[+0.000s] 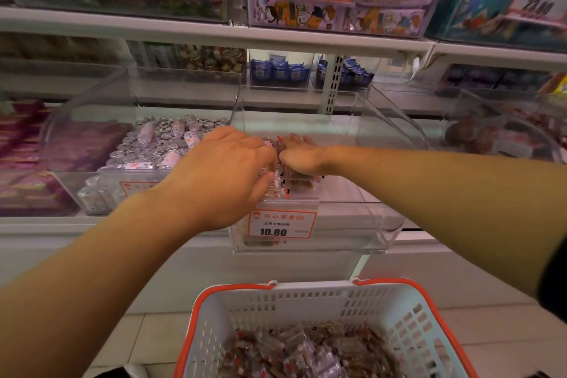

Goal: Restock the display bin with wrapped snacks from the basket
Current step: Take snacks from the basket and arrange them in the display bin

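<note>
While both hands reach into the clear display bin [377, 224], a small clump of wrapped snacks [283, 175] lies between them: the left hand [224, 175] curls its fingers onto the packets, and the right hand [302, 152] lies flat with straight fingers against them. Below, the white basket [267, 304] with orange rim holds many more wrapped snacks. A 10.80 price tag [280, 224] fronts the bin; the neighbouring bin [92, 190] holds silver-wrapped sweets.
</note>
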{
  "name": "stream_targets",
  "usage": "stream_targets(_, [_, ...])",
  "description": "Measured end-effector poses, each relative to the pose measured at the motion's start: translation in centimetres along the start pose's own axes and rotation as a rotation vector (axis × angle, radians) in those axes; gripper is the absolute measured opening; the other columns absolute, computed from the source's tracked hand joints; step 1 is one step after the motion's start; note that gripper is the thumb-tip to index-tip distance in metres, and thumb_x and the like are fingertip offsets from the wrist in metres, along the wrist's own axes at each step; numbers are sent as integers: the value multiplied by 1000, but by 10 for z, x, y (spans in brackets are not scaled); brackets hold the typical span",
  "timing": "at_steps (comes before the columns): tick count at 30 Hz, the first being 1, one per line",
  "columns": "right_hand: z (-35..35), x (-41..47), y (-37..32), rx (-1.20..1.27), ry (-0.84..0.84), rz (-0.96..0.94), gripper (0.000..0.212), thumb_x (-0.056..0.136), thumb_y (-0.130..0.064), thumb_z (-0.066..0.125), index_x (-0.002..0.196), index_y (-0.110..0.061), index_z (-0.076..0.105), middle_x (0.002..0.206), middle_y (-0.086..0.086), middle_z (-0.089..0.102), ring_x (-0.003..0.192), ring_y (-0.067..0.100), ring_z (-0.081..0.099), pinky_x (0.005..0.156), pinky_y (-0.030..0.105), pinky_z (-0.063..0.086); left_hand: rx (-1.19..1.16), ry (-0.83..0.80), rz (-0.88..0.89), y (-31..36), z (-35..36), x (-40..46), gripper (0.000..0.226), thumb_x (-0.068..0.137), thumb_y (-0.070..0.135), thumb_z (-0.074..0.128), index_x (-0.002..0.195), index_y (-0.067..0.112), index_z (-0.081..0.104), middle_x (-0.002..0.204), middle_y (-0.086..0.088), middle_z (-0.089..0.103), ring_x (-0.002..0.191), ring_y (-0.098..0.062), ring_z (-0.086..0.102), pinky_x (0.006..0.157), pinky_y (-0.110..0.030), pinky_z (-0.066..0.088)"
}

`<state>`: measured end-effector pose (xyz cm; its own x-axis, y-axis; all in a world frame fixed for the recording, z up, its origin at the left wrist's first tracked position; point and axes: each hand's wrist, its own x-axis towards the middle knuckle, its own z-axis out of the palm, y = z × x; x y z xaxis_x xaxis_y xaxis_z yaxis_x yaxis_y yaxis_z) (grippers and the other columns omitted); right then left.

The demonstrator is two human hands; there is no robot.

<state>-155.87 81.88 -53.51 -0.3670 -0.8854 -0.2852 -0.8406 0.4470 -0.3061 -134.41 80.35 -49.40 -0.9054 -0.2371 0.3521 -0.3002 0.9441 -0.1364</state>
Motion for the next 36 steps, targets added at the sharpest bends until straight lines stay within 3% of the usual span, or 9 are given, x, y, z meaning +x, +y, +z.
stream_targets(6, [-23,1,4,-272,-195,59,124,60,-28,64,155,-12,-14,165,9,-13,151,28,-13,120,46,4,-18,3,11,0,0,0,31,95,45,33,108,33,58,106,11,63,101,-14,55,100,-32,28])
stream_targets(10, [-2,11,11,-311,-134,81,107,82,-19,59,153,-7,-20,163,15,-18,150,29,-18,121,39,-6,-24,21,18,-1,1,-1,30,95,45,33,105,33,58,102,12,63,99,-13,55,97,-29,23])
stream_targets(18, [3,21,12,-290,-116,35,106,83,-23,60,154,-13,-18,164,13,-17,150,29,-20,120,43,-12,-37,43,44,-2,3,-1,28,95,42,34,100,32,60,96,12,64,93,-14,56,96,-30,26])
stream_targets(24, [-34,-6,-3,-282,-140,-11,102,78,-35,72,158,-24,9,165,11,5,151,35,9,122,50,16,-84,43,31,-1,0,-1,22,96,40,44,105,30,62,100,10,65,96,-15,57,98,-33,34])
stream_targets(27, [-49,-50,-11,-254,114,-125,80,86,-25,69,154,-17,27,155,8,35,139,28,39,114,44,37,-110,132,43,7,-12,-5,23,96,37,49,99,21,66,92,3,67,87,-19,59,84,-40,50])
stream_targets(30, [-29,-117,-5,-51,742,-389,34,87,-23,62,122,-23,62,111,-3,68,96,16,63,85,36,55,-177,368,165,23,-22,-20,22,90,30,52,77,16,62,68,1,59,62,-20,53,55,-37,49])
stream_targets(33, [48,-180,18,215,1256,-584,12,90,-20,56,80,-17,62,67,-4,55,59,12,49,56,26,41,-240,440,301,59,-2,-45,20,80,22,57,62,20,49,55,0,51,49,-23,47,42,-29,38])
stream_targets(35, [118,-196,35,270,1144,-418,21,91,-23,56,72,-15,60,62,-2,54,57,15,48,55,29,36,-268,160,296,87,34,-59,18,78,26,58,63,21,50,58,-1,57,52,-27,55,45,-30,41])
stream_targets(36, [151,-197,44,265,913,-283,21,91,-27,58,74,-15,63,64,0,58,60,17,54,58,31,39,-259,-80,231,101,56,-67,16,80,32,57,69,22,53,68,-3,62,61,-29,61,51,-31,44])
